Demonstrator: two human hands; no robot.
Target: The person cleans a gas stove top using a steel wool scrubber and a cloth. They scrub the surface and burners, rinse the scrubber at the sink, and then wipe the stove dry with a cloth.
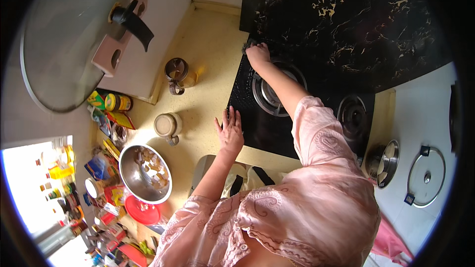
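Observation:
My right hand [259, 55] is closed on a dark, rough-looking scrubber [246, 48], mostly hidden under the fingers. It presses at the far left corner of the black gas stove [257, 131], beside the left burner [269, 96]. Water drops speckle the stove's left side. My left hand [230, 132] lies flat with fingers spread across the stove's near left edge, holding nothing. On the cream counter [208, 44] to the left stand a brown-tinted glass jug [176, 70] and a lidded jar with a handle [167, 125].
A steel bowl [129, 168] with pale pieces sits at left, near a red lid [143, 209] and crowded packets and bottles. A large glass lid [59, 44] hangs at upper left. Right of the second burner [352, 113] are a steel pot [388, 163] and another glass lid [427, 193].

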